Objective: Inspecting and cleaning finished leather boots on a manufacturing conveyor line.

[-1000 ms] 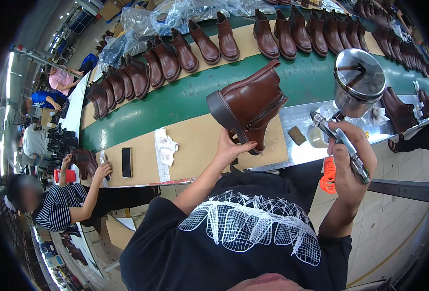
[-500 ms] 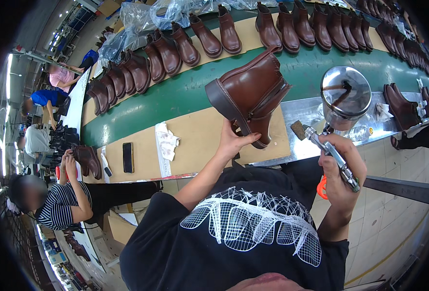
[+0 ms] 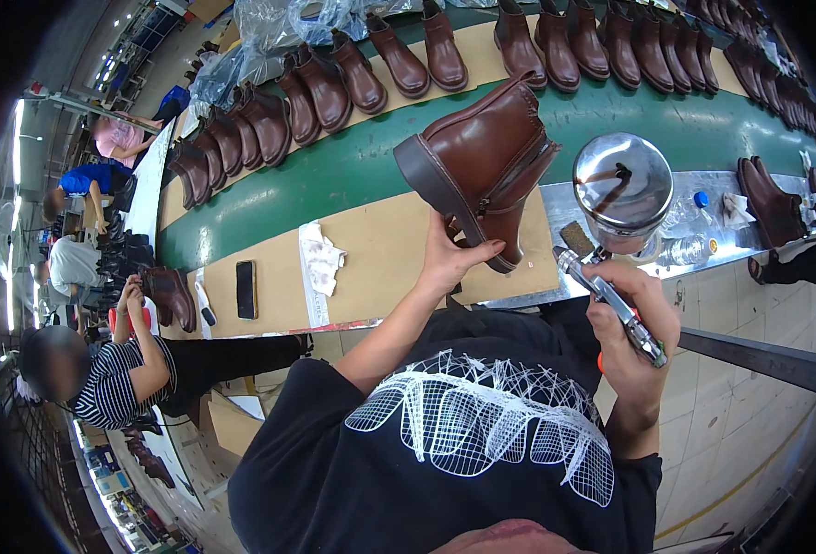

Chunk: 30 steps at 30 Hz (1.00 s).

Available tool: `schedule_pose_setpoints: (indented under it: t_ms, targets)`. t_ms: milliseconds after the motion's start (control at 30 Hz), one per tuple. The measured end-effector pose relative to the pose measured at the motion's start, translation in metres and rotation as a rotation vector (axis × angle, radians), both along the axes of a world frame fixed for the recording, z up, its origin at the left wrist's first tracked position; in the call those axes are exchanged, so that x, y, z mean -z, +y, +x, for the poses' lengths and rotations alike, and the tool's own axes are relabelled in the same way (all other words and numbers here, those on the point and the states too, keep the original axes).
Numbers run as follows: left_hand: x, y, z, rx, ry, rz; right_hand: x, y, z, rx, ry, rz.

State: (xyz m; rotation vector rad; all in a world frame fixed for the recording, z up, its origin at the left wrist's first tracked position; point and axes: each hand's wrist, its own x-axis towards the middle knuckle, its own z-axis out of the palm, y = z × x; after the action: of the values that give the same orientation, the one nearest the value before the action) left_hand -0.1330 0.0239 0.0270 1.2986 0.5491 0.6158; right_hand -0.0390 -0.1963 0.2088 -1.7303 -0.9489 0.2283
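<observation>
A dark brown ankle boot (image 3: 482, 162) with a side zip is held up over the bench, tilted, its thick sole toward the left. My left hand (image 3: 454, 257) grips it from below, thumb across its lower edge and fingers partly hidden behind it. In my right hand (image 3: 637, 319) is a spray gun (image 3: 611, 300) with a shiny metal cup (image 3: 622, 189) on top, a dark streak running over the cup's lid. The gun's nozzle end points toward the boot, apart from it. Fingers wrap around the gun's handle.
Rows of brown boots (image 3: 357, 78) line the far side of the green belt (image 3: 334, 171). On the cardboard (image 3: 380, 249) lie a white cloth (image 3: 320, 258) and a phone (image 3: 246, 289). Plastic bottles (image 3: 690, 249) lie at the right. A co-worker in stripes (image 3: 122, 388) handles boots at the left.
My right hand has brought the spray gun leftward, closer to the boot. The boot in my left hand has shifted slightly and turned a little.
</observation>
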Motion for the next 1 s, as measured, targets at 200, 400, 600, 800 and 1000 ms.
schedule_pose_setpoints:
  t_ms: [200, 400, 600, 800, 1000]
  targets:
    - [0.0, 0.0, -0.001, -0.008, -0.011, 0.006, 0.002, 0.006, -0.005, -0.045, -0.057, 0.007]
    - [-0.013, 0.0, -0.004, 0.026, -0.04, -0.016, 0.004, 0.01, -0.005, -0.124, -0.049, 0.025]
    - [-0.011, 0.008, -0.007, 0.049, -0.041, -0.128, 0.005, 0.005, -0.003, -0.038, -0.075, 0.005]
    - [-0.006, 0.005, -0.009, 0.046, -0.097, -0.027, 0.004, 0.005, -0.003, 0.013, -0.099, 0.003]
    - [-0.01, 0.006, -0.013, 0.069, -0.125, -0.062, 0.003, 0.0, 0.0, 0.074, 0.039, 0.033]
